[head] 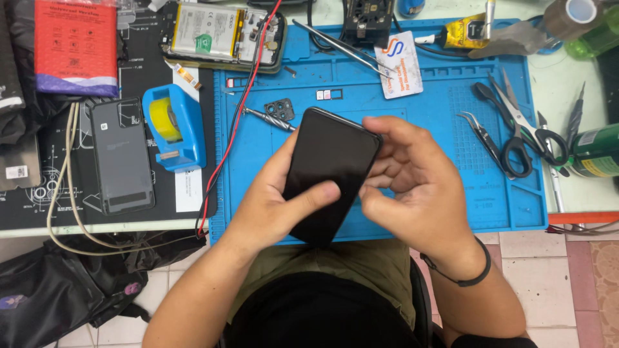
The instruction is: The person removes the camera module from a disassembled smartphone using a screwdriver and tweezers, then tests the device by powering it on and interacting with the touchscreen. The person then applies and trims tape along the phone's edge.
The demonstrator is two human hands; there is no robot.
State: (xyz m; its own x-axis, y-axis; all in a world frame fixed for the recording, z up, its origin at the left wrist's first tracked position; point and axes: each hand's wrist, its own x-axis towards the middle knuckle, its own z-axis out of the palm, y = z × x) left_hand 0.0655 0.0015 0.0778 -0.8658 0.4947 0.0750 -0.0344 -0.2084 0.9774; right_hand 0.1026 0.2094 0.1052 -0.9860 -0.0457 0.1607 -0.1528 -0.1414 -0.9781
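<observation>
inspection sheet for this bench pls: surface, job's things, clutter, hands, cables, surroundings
surface: blue work mat on a white table.
job's things: black phone, screen dark, held above the mat.
clutter: scissors, tweezers, glue tube, tape dispenser, opened phone, grey back cover, camera cover.
hands: left hand grips the phone, thumb on the glass; right hand holds its right edge.
cables: red wire across the mat; beige cable off the table edge.
surroundings: tiled floor, black bag.
</observation>
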